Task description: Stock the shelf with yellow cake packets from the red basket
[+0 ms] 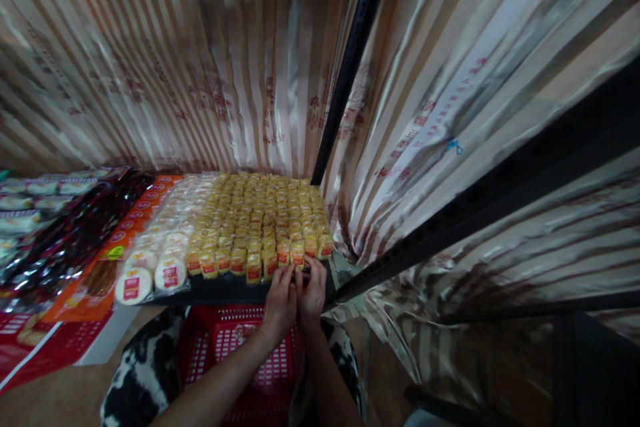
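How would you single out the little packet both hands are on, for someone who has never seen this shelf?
Find the dark shelf against the striped curtain, covered by a block of small yellow packets. Go to its front row, near the right end. The packet is the one with the left hand and right hand meeting at it.

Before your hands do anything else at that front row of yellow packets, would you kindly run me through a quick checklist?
1. Both hands at the front row: left hand and right hand meet there: ok.
2. Grip on a yellow packet: fingertips hide it: cannot tell.
3. Packet rows tidy and upright: ok.
4. Shelf edge free ahead of the row: ok.
5. Red basket under the hands: ok.
6. Basket contents: cannot tell.
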`<state>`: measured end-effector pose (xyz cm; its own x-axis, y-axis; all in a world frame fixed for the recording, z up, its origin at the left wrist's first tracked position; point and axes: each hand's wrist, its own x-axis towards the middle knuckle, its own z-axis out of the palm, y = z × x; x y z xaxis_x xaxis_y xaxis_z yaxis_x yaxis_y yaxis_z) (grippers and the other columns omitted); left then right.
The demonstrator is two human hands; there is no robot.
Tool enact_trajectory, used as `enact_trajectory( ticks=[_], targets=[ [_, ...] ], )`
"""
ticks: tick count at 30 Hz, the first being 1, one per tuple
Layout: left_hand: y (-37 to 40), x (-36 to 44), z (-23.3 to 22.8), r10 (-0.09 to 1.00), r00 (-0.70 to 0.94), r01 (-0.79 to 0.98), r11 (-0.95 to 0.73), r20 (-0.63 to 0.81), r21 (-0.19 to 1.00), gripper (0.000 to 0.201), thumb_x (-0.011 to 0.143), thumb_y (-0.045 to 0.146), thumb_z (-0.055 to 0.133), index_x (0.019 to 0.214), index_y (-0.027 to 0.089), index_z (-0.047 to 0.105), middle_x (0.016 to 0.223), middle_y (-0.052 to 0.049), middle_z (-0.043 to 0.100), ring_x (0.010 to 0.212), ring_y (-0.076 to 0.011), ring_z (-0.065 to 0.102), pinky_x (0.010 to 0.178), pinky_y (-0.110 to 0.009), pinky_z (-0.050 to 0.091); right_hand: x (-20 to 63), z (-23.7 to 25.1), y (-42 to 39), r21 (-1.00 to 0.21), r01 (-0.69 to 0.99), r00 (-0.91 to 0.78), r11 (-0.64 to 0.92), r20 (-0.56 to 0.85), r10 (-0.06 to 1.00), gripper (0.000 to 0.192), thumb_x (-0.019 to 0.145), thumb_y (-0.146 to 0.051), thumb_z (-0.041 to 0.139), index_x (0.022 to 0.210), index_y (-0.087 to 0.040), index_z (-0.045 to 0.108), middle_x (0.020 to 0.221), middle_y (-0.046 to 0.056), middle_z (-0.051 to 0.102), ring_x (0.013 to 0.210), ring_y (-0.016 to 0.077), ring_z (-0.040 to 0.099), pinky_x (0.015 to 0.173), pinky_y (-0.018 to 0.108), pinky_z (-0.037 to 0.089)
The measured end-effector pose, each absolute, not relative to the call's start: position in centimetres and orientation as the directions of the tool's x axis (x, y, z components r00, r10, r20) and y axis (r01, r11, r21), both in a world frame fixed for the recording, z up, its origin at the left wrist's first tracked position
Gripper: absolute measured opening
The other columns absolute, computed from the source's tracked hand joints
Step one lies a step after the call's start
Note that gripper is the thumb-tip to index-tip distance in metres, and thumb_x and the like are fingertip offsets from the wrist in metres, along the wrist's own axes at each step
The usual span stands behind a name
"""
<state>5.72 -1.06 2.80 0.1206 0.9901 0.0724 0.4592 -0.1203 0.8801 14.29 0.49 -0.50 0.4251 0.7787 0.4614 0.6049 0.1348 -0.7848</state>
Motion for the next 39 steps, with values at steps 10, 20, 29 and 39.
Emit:
enact_trajectory(
  ticks=[10, 20, 29, 39],
  targets=[
    [-0.5, 5.9, 3.9, 0.989, 0.147, 0.480, -0.080, 0.010, 0.874, 0.048, 0.089, 0.032, 0.032, 0.129, 0.011, 0.049, 0.126, -0.014, 0.050, 0.118, -0.0199, 0.048, 0.105, -0.035, 0.037, 14.2, -0.8, 0.3, -0.801, 0.592, 0.431, 0.093, 0.413, 0.802, 0.040, 0.090, -0.041, 0.039, 0.120, -0.019, 0.053, 0.114, 0.011, 0.054, 0.101, 0.0198, 0.056, 0.085, 0.036, 0.051],
    [-0.1, 6.2, 2.3, 0.980, 0.199, 0.554, -0.133, 0.025, 0.822, 0.052, 0.091, 0.031, 0.030, 0.138, 0.011, 0.036, 0.141, -0.013, 0.041, 0.131, -0.0202, 0.037, 0.111, -0.037, 0.030, 14.6, -1.4, 0.4, -0.630, 0.769, 0.294, 0.112, 0.504, 0.812, 0.040, 0.092, -0.030, 0.034, 0.128, -0.025, 0.051, 0.112, 0.007, 0.056, 0.102, 0.0186, 0.051, 0.090, 0.035, 0.045],
    [-0.1, 6.4, 2.8, 0.989, 0.145, 0.536, -0.069, -0.012, 0.841, 0.053, 0.091, 0.033, 0.029, 0.139, 0.011, 0.034, 0.140, -0.014, 0.040, 0.130, -0.0206, 0.038, 0.109, -0.037, 0.032, 14.5, -0.8, 0.2, -0.663, 0.742, 0.418, 0.100, 0.574, 0.704, 0.043, 0.091, -0.026, 0.033, 0.132, -0.022, 0.044, 0.117, 0.012, 0.050, 0.110, 0.0222, 0.048, 0.092, 0.042, 0.043],
    [-0.1, 6.4, 2.7, 0.983, 0.185, 0.584, -0.099, -0.013, 0.805, 0.053, 0.091, 0.034, 0.027, 0.137, 0.009, 0.037, 0.140, -0.014, 0.041, 0.131, -0.0205, 0.037, 0.110, -0.035, 0.030, 15.3, -0.4, 0.3, -0.660, 0.741, 0.366, 0.125, 0.552, 0.749, 0.044, 0.089, -0.022, 0.032, 0.130, -0.018, 0.046, 0.123, 0.015, 0.049, 0.116, 0.0226, 0.047, 0.095, 0.043, 0.043]
  ],
)
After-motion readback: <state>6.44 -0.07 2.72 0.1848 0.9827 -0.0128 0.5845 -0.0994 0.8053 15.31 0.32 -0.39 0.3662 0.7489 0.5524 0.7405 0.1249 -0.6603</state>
